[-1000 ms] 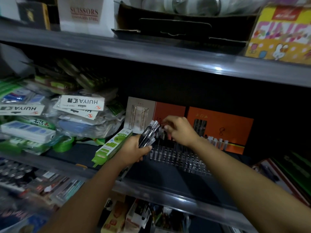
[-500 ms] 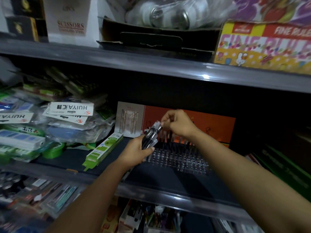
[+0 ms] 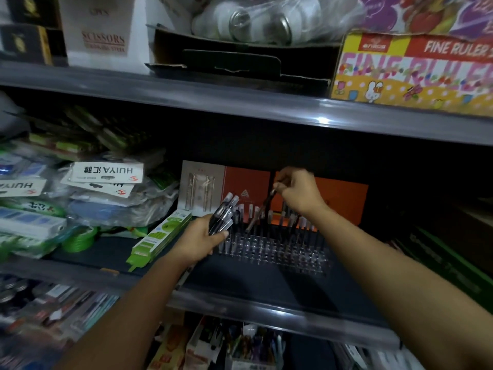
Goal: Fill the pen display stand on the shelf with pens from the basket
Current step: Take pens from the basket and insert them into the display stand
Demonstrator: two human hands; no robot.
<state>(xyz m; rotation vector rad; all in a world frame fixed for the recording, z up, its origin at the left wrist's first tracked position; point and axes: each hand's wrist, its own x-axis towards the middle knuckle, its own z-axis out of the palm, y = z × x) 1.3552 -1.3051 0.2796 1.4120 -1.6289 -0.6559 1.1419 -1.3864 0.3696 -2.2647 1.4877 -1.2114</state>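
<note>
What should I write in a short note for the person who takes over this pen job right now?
Left hand: grips a bundle of pens, held just left of the stand.
Right hand: pinches one pen by its top end; the pen is tilted, with its lower tip at the stand's back rows.
Pen stand: on the middle shelf, in front of the orange boxes.
Done: some pens stand in the back rows.
Left: seat the tilted pen, then fill the front rows, which look empty. The basket is not in view.
</note>
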